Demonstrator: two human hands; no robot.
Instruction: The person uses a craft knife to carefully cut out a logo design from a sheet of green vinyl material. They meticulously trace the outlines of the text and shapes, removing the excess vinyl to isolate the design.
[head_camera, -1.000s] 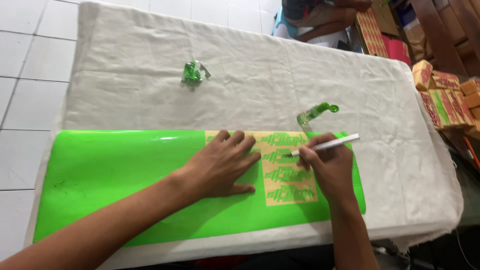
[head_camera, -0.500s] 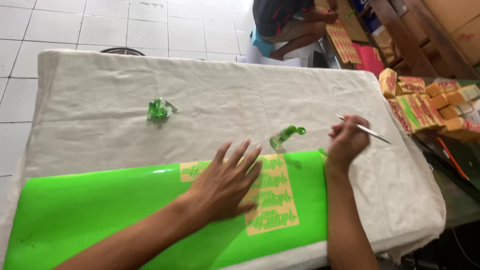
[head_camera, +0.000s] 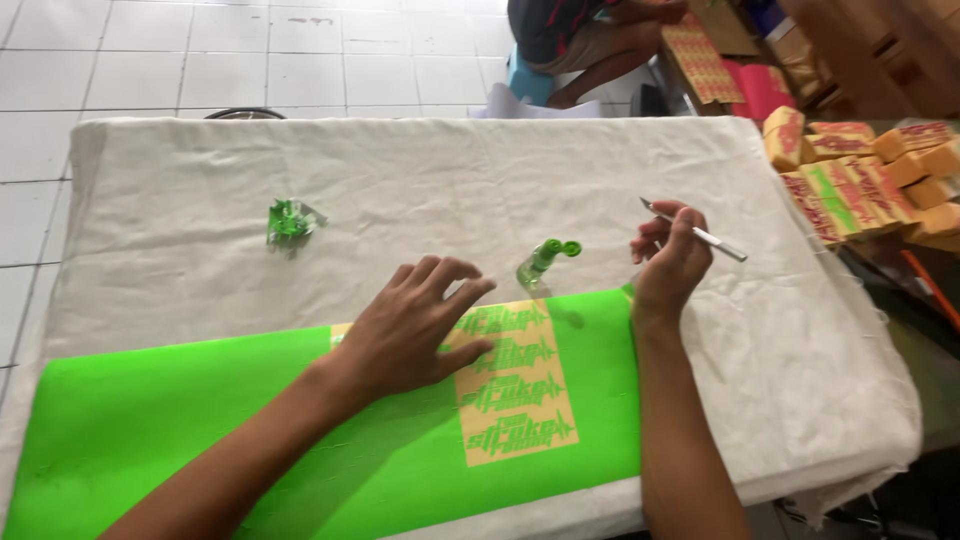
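Observation:
A bright green vinyl sheet (head_camera: 200, 420) lies along the near edge of a cloth-covered table (head_camera: 450, 170). Part of it is weeded, leaving several green logo shapes on a tan backing patch (head_camera: 515, 395). My left hand (head_camera: 410, 325) rests on the sheet, fingers spread over the patch's upper left. My right hand (head_camera: 668, 262) is raised beyond the sheet's right end, gripping a thin silver craft knife (head_camera: 700, 235). A curled strip of peeled green vinyl (head_camera: 545, 260) lies on the cloth between my hands.
A crumpled ball of green vinyl scrap (head_camera: 290, 220) sits on the cloth at the far left. Stacks of yellow, red and green sheets (head_camera: 850, 170) are piled to the right. Another person (head_camera: 590, 35) sits on a stool beyond the table, over a white tiled floor.
My right hand lifted the knife off the tan patch and moved it up and right, clear of the sheet. My left hand stayed on the sheet. The camera view shifted.

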